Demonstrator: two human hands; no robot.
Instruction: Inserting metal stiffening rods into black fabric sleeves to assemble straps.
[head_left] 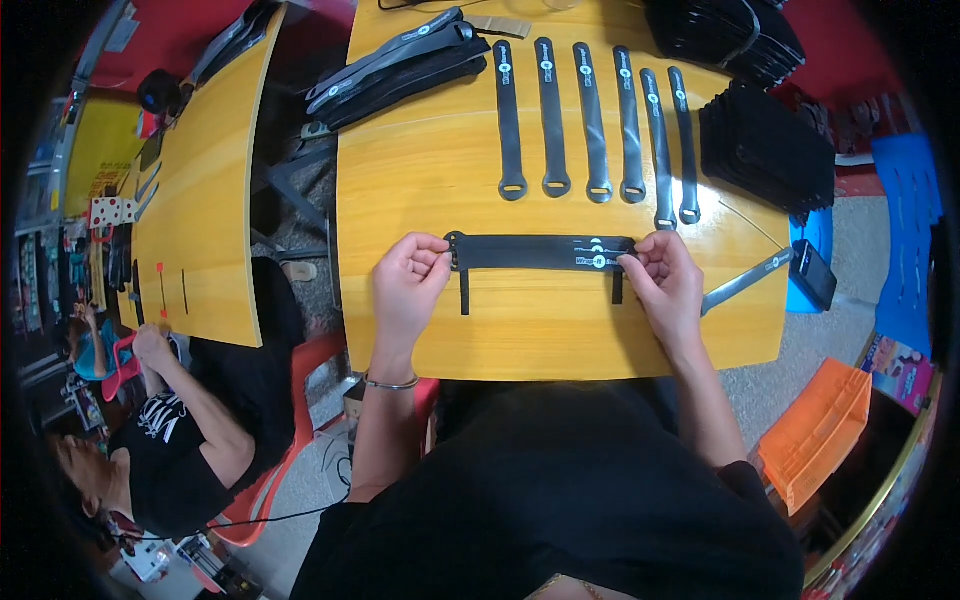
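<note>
Both my hands hold a short stack of flat black straps (520, 252) stretched level above the yellow table. My left hand (412, 280) pinches the left end, where rounded slotted tips show. Thumb and fingers of my right hand (664, 280) close on the other end, beside white print. Two thin black strips (465, 294) stick out below the stack, one near each hand; how they join it is hidden. Beyond lies a row of single black straps (555, 120), slotted ends toward me. Another strap (745, 282) lies slanted to the right of my right hand.
The yellow wooden table (420, 180) carries a pile of straps (400, 75) at far left and black stacks (765, 145) at far right. A dark phone-like object (812, 275) sits by the right edge. An orange crate (815, 430) stands lower right. A person (180, 440) sits at the left table.
</note>
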